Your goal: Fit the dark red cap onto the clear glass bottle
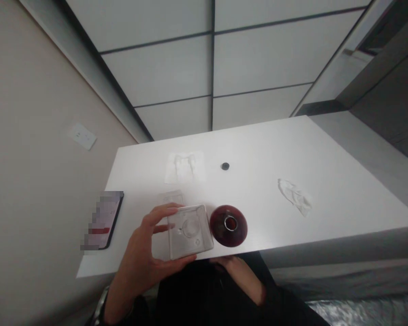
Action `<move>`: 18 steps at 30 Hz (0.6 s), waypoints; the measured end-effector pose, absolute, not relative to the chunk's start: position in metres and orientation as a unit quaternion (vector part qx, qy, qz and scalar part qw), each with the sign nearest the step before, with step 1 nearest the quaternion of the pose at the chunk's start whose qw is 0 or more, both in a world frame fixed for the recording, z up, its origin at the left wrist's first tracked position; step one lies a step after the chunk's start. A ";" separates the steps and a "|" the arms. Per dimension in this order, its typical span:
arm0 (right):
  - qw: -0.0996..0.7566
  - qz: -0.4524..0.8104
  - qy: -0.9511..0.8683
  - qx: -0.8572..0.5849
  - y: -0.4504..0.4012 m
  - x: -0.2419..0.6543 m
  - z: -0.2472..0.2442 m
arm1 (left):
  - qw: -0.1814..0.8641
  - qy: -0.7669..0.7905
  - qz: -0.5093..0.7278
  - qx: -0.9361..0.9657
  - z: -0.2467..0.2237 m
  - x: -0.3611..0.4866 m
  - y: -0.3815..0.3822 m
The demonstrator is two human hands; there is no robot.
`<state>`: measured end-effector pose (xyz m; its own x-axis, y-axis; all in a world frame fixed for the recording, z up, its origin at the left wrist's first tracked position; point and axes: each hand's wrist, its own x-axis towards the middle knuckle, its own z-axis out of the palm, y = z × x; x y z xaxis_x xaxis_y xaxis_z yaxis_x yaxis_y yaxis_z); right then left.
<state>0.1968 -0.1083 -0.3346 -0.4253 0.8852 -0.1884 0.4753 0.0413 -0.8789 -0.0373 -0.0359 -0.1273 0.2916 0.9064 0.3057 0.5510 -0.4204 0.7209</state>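
Note:
My left hand (pixel 156 244) grips a clear plastic case (pixel 190 231) by its opposite edges, thumb at the near side and fingers at the far side. A round mark shows in the middle of the case, which is tilted above the table's front edge. Just to its right lies a dark red, glossy round object (pixel 221 231) with a silver-rimmed ring at its centre. Behind the case, another clear plastic piece (pixel 172 196) rests on the table, partly covered. My right hand (pixel 229 262) is low at the table's front edge by my lap, its fingers mostly hidden.
The white table (pixel 258 149) bears a flat white tissue (pixel 185 167), a small dark round piece (pixel 225 166) and a crumpled tissue (pixel 295 197). At the left edge lies a phone (pixel 105 222). A wall with a socket (pixel 83 136) stands at left; panelled doors (pixel 177 68) rise behind.

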 end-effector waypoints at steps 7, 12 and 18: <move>0.375 0.290 -0.759 -0.446 -0.117 0.249 -0.230 | 0.234 0.452 0.328 0.796 -0.119 -0.037 -0.033; 0.576 0.166 -0.661 -0.452 -0.087 0.256 -0.205 | 0.178 0.419 0.320 0.831 -0.116 -0.038 -0.029; 0.550 0.392 -0.607 -0.419 -0.039 0.223 -0.225 | 0.118 0.392 0.286 0.867 -0.105 -0.041 -0.024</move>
<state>0.2227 -0.0394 -0.2251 -0.0446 0.9397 0.3391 0.0778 0.3416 -0.9366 -0.0411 -0.0245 -0.1050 0.5297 0.7468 0.4021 0.6117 -0.6648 0.4289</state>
